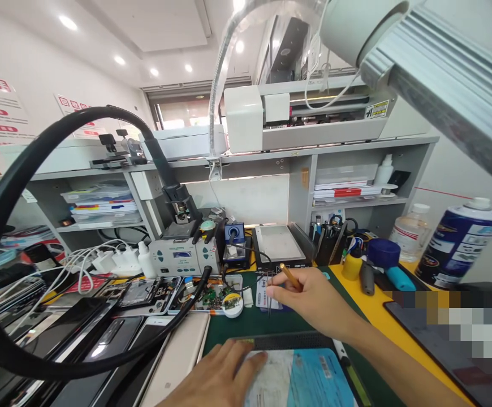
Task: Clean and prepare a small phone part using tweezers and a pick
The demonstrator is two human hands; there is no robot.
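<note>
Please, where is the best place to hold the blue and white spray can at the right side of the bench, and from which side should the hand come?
Grip the spray can around the middle of its cylindrical body, probably coming from the front left, over the yellow mat. It leans in this view, white cap uppermost, so the round wall offers the firmest hold. A clear bottle stands close behind on its left; avoid that side.

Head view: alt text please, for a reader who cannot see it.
At a cluttered phone repair bench, the right hand holds tweezers and a gold-handled tool over the green mat, while the left hand presses on a blue-backed device.
</note>
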